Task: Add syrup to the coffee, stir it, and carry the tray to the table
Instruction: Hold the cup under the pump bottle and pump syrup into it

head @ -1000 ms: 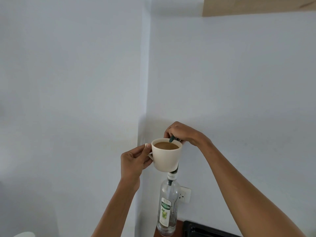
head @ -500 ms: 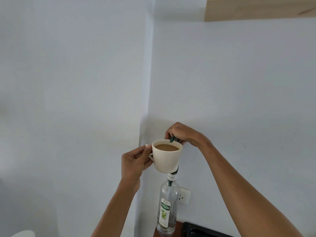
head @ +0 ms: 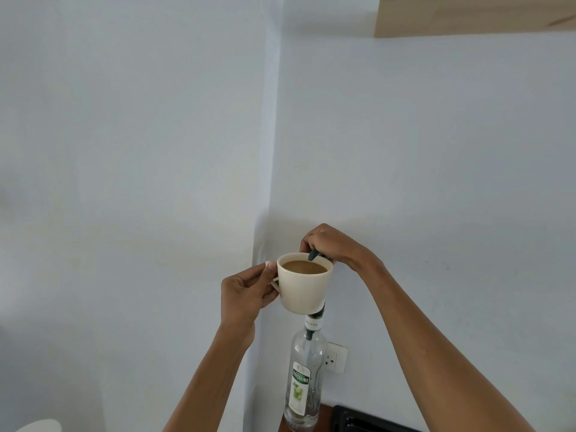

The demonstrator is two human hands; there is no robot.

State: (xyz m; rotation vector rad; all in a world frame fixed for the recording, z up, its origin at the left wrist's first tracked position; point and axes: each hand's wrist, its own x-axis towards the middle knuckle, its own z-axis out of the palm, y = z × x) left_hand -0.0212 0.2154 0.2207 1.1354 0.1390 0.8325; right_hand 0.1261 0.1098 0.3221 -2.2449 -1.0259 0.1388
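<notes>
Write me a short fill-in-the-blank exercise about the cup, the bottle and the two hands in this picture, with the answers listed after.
1. The left hand holds the cream cup by its ____.
2. The right hand rests on the dark pump head of the syrup bottle, and the spout points over the cup's ____.
3. The liquid in the cup is light ____ coffee.
4. On the wall just right of the bottle is a white ____.

Missing words: handle; rim; brown; socket
</notes>
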